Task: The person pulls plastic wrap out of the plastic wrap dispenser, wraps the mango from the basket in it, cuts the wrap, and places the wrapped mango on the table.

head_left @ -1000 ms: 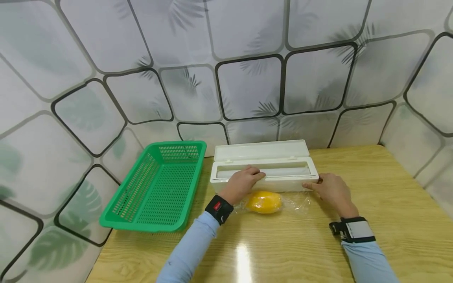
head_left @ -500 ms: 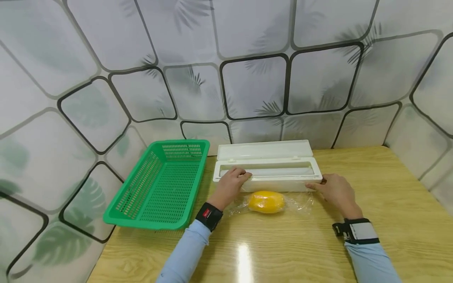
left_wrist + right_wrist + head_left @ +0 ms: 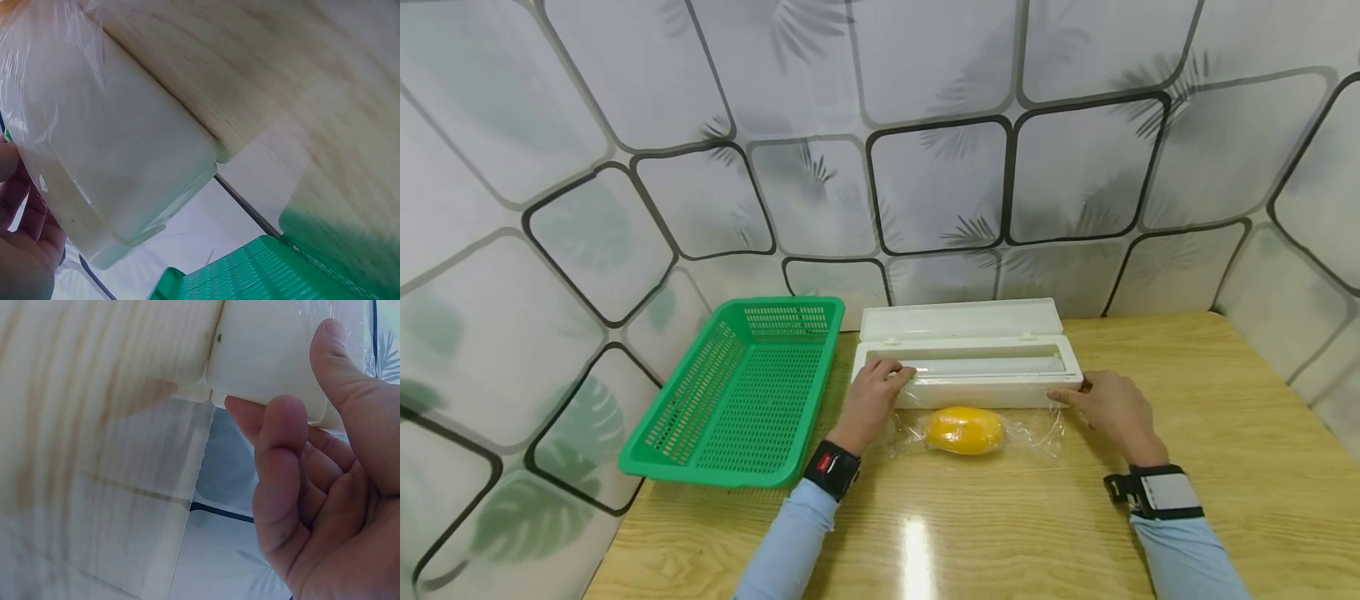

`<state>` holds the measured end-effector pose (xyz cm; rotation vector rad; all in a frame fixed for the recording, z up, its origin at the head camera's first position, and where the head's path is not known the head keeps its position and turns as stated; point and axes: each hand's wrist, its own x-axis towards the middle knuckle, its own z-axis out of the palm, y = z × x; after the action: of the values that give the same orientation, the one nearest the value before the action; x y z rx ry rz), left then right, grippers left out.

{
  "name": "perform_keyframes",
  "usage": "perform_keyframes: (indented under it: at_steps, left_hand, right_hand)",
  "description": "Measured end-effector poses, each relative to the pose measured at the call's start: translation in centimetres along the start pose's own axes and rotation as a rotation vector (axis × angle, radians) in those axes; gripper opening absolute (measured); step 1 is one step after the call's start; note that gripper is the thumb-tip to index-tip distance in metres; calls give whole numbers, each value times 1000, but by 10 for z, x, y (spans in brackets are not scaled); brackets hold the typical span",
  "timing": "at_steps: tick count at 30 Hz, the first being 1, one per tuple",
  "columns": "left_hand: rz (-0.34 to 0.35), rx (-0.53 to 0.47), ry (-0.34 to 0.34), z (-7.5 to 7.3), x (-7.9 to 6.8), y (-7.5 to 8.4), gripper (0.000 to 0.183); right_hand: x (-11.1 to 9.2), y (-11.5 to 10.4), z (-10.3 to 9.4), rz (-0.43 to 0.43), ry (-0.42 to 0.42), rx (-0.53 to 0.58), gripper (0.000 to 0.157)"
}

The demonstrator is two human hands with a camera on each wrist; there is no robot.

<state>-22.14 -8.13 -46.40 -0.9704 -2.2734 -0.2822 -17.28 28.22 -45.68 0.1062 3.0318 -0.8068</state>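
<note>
A long white cling film dispenser (image 3: 977, 392) lies on the table with its lid raised and a film roll in its slot. My left hand (image 3: 871, 404) bends its fingers over the top front edge near the left end; a small green bit shows by the fingertips in the left wrist view, too little to identify. At the right end my right hand (image 3: 1108, 412) grips the dispenser, thumb (image 3: 331, 356) on the front face and fingers around the end. A yellow mango-like fruit (image 3: 965, 431) in clear cling film (image 3: 1030, 433) lies before it. Film also drapes the dispenser's front.
A green perforated basket (image 3: 752, 400) stands left of the dispenser, close to the left forearm. Behind the dispenser rises a patterned wall (image 3: 936, 183). The wooden table (image 3: 1000, 525) extends toward me and to the right.
My left hand has slid left along the dispenser's front edge, from near its middle to near its left end. The right hand keeps its grip; the wrapped fruit stays in place.
</note>
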Motion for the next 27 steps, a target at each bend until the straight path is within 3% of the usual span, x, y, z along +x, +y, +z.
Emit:
perform_keyframes:
  at_steps: [14,24,27]
  left_hand:
    - [-53,-24,65,5,-6,-2,36]
    - [-80,-13,55,-2,-10,-1,42]
    - [-93,-13,91,-3,-13,-5,42]
  right_hand:
    - [2,3,1,-13,26,-17,57]
    - [2,1,0,1,17,-19,60]
    - [2,2,-1,-11,25,-21,60]
